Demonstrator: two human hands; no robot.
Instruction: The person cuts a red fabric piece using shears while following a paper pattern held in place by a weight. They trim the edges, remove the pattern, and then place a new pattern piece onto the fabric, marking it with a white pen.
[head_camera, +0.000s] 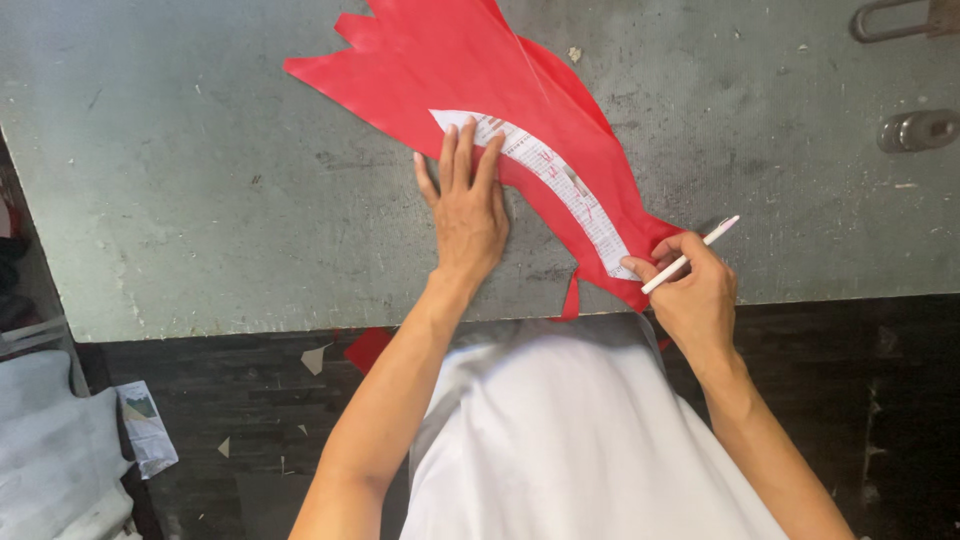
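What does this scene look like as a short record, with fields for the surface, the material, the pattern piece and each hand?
surface: grey worktable, worn and speckled
material: red sheet, lying flat, one corner past the near edge
pattern piece: curved white template on the red sheet
left hand: flat, fingers spread, pressing the template's upper end
right hand: holds a white pen at the template's lower end
floor: scraps below the table
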